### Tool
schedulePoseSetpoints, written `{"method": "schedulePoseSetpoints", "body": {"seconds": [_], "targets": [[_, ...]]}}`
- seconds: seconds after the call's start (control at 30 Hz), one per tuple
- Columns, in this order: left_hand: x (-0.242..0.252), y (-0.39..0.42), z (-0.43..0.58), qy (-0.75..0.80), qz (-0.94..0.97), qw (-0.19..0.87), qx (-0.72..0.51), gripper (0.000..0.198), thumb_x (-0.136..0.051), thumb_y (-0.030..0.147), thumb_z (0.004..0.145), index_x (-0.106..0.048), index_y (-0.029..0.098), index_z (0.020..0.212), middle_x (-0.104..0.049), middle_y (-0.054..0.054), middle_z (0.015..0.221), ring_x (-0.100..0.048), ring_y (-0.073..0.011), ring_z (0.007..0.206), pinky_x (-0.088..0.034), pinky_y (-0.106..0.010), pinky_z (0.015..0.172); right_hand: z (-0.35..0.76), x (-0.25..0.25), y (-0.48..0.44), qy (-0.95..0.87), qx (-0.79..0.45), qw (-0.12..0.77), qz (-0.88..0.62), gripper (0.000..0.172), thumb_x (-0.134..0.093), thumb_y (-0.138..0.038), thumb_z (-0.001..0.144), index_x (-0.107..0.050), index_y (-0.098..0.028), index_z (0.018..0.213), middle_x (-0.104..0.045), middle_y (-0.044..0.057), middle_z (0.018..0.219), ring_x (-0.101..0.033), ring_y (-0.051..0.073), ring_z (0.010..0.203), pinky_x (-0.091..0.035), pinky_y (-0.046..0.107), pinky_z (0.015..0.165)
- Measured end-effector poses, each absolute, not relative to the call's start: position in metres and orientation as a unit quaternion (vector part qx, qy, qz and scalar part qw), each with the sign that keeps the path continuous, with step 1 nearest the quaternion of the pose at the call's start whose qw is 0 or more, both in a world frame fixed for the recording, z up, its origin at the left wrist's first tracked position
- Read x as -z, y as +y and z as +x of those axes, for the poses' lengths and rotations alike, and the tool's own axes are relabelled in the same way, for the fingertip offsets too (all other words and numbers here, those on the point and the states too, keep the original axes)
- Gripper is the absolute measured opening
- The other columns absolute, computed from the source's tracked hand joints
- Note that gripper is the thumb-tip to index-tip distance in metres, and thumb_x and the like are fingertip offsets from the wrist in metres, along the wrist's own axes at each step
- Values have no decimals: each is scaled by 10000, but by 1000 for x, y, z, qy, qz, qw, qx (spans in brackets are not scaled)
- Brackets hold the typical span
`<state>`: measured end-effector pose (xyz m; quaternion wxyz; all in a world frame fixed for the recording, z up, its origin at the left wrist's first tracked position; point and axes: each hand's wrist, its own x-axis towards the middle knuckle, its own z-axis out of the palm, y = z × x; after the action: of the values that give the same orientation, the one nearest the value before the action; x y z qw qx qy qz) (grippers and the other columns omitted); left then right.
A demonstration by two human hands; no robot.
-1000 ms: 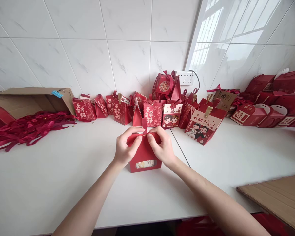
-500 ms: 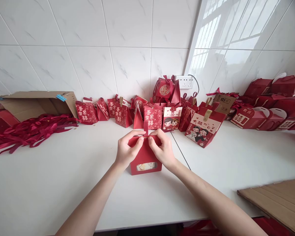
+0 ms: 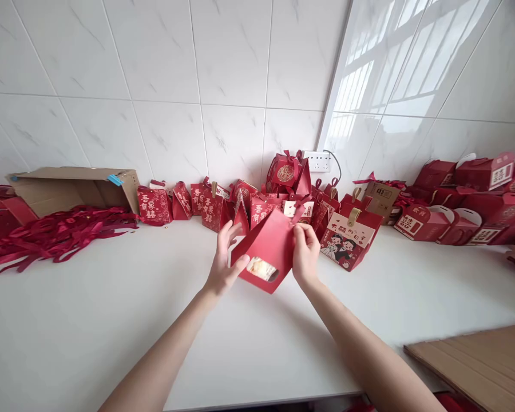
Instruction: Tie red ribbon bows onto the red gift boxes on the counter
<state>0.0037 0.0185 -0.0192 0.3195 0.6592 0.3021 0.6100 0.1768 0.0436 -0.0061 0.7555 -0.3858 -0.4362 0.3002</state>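
Observation:
A small red gift box (image 3: 266, 247) with a clear window in its front hangs tilted above the white counter (image 3: 111, 320). My right hand (image 3: 305, 254) pinches its top right corner and carries it. My left hand (image 3: 225, 260) is beside the box's left edge, thumb touching the lower left side, fingers spread apart.
A row of red gift boxes (image 3: 257, 203) lines the tiled back wall, with more (image 3: 463, 200) along the right wall. Red ribbons (image 3: 51, 232) lie in a heap at left before an open cardboard box (image 3: 72, 186). Flat cardboard (image 3: 484, 360) sits at the front right.
The box stood upright on the counter with both hands pinching its top. Now it is lifted and tilted, held by my right hand, and my left hand has opened.

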Motion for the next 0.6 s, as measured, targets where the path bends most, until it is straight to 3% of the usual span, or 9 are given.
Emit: {"method": "schedulePoseSetpoints", "body": {"seconds": [0.13,0.2,0.27,0.33,0.43,0.53,0.6], "targets": [[25,19,12,368,616,387,-578,871,-686,442,732,-196,287,1436,-281,-107,1509,-205,-278,1419,-285,-455,1126,188,10,59,-379,-313,787,-372,269,-565,-469,764,-554,-201,749,-542,-30,744,-466,135,710,-369,254,673],[23,19,15,376,592,406,-586,888,-698,441,722,-190,298,1436,-221,-90,1537,-191,-274,1425,-308,-431,1121,190,11,63,-362,-327,796,-359,279,-588,-477,735,-539,-203,738,-531,-36,721,-461,130,682,-373,249,651],[20,18,16,362,580,423,-595,887,-703,465,702,-223,277,1424,-254,-109,1523,-280,-292,1392,-367,-424,1084,191,12,64,-341,-340,807,-342,278,-586,-478,718,-510,-211,737,-522,-44,709,-464,124,657,-383,245,631],[17,17,15,347,596,421,-589,826,-704,472,694,-312,231,1380,-415,-140,1425,-433,-302,1297,-433,-422,1024,191,11,65,-324,-352,817,-321,276,-575,-476,704,-470,-223,740,-517,-54,708,-479,121,649,-401,243,626],[20,15,13,332,665,312,-592,750,-763,400,645,-430,193,1284,-571,-138,1266,-543,-293,1184,-461,-420,994,190,10,65,-327,-375,818,-289,288,-517,-513,710,-454,-247,802,-560,-45,749,-547,143,707,-457,279,681],[27,13,12,288,725,170,-601,747,-805,298,601,-450,211,1253,-554,-142,1300,-511,-298,1228,-425,-444,1036,187,12,64,-361,-407,796,-265,349,-452,-558,735,-495,-251,894,-635,17,860,-612,202,843,-489,371,789],[30,13,12,256,738,139,-608,742,-804,256,604,-444,223,1251,-544,-145,1314,-503,-292,1242,-420,-449,1039,184,13,62,-386,-421,780,-257,373,-478,-564,725,-526,-244,909,-649,48,927,-614,225,926,-481,392,844]]}}
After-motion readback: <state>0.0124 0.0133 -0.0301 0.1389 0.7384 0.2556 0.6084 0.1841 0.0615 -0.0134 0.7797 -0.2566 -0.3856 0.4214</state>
